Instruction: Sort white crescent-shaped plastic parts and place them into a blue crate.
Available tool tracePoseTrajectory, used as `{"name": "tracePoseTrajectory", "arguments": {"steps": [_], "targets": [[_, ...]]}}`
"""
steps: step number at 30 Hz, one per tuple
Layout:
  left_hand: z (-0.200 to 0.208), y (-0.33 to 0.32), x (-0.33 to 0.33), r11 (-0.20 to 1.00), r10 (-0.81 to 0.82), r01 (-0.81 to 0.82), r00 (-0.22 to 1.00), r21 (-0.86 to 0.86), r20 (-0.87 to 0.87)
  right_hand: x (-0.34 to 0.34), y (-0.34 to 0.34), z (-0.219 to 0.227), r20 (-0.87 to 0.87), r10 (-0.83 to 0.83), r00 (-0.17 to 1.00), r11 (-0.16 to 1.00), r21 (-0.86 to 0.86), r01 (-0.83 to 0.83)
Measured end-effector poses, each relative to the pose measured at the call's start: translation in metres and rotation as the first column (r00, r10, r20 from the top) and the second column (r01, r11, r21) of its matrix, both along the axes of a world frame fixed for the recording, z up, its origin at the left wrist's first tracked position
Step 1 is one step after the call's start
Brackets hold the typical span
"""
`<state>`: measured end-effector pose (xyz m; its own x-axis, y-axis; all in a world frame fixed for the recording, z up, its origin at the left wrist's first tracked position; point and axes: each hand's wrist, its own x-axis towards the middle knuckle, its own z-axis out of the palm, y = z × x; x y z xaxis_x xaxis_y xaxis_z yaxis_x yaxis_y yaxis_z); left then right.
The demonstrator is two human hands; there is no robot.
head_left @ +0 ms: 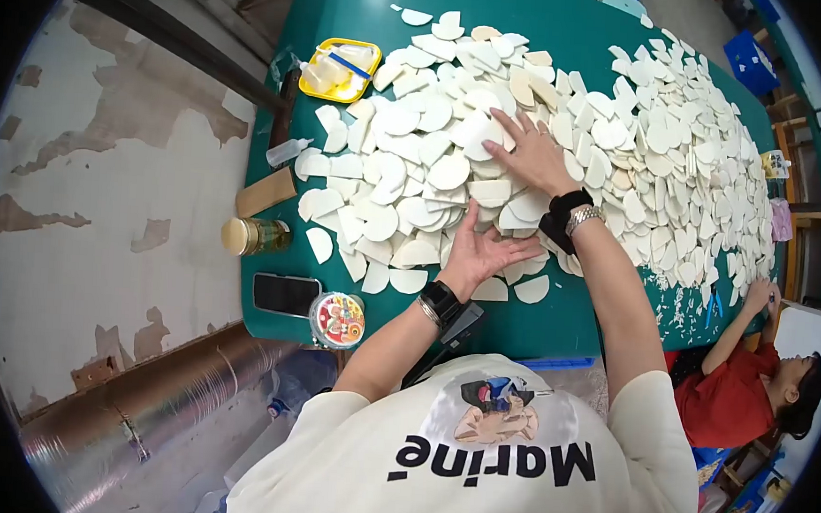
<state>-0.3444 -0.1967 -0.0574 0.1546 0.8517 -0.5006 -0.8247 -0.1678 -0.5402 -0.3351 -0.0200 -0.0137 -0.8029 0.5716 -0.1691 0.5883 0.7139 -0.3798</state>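
Observation:
A big heap of thin, cream-white, half-round and rounded flat pieces (415, 177) covers much of the green table (350, 8); their material I cannot tell. My left hand (486, 255) lies palm up at the heap's near edge, fingers spread, touching or close against a small stack of the pieces. Farther in, my right hand (535, 157) rests over the heap with its fingers apart, its thumb beside a rounded piece (475, 136). Neither hand is closed round anything. Both wrists carry dark bands, and the right one also a metal watch.
Left on the table are a yellow tray (378, 55) with bottles, a clear squeeze bottle (288, 151), a cardboard piece (266, 192), a gold-lidded jar (254, 237), a phone (286, 294) and a colourful round tin (338, 320). A person in red (726, 398) works at the right edge.

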Motion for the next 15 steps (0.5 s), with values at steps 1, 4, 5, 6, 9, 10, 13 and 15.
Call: {"name": "tracePoseTrajectory", "arguments": {"steps": [1, 4, 5, 6, 9, 10, 13, 15], "targets": [[0.003, 0.004, -0.004, 1.0, 0.001, 0.0, 0.999, -0.028, 0.041, 0.001, -0.003, -0.008, -0.028, 0.027, 0.999, 0.999, 0.038, -0.025], [0.001, 0.012, -0.013, 0.993, 0.007, -0.005, 1.0, 0.114, -0.016, 0.015, -0.015, -0.014, -0.12, 0.026, 0.992, 0.984, 0.177, -0.004], [0.0, 0.013, -0.014, 0.994, 0.012, -0.011, 1.0, 0.11, -0.007, 0.019, -0.018, -0.014, -0.13, 0.025, 0.991, 0.978, 0.21, 0.003], [-0.001, 0.014, -0.017, 0.988, -0.009, 0.028, 0.992, 0.153, -0.126, 0.022, -0.021, -0.013, -0.123, 0.025, 0.992, 0.979, 0.206, 0.001], [0.005, 0.015, -0.02, 0.984, -0.045, 0.073, 0.984, 0.161, -0.174, 0.029, -0.026, -0.013, -0.14, -0.012, 0.99, 0.981, 0.191, 0.039], [0.009, 0.015, -0.019, 0.987, -0.046, 0.084, 0.965, 0.138, -0.259, 0.031, -0.027, -0.014, -0.164, -0.015, 0.986, 0.974, 0.219, 0.051], [0.022, 0.017, -0.019, 0.993, -0.066, 0.096, 0.934, 0.07, -0.35, 0.032, -0.031, -0.015, -0.198, -0.028, 0.98, 0.97, 0.231, 0.074], [0.023, 0.017, -0.018, 0.995, -0.085, 0.101, 0.929, 0.025, -0.361, 0.033, -0.032, -0.015, -0.216, -0.025, 0.976, 0.971, 0.228, 0.075]]}}
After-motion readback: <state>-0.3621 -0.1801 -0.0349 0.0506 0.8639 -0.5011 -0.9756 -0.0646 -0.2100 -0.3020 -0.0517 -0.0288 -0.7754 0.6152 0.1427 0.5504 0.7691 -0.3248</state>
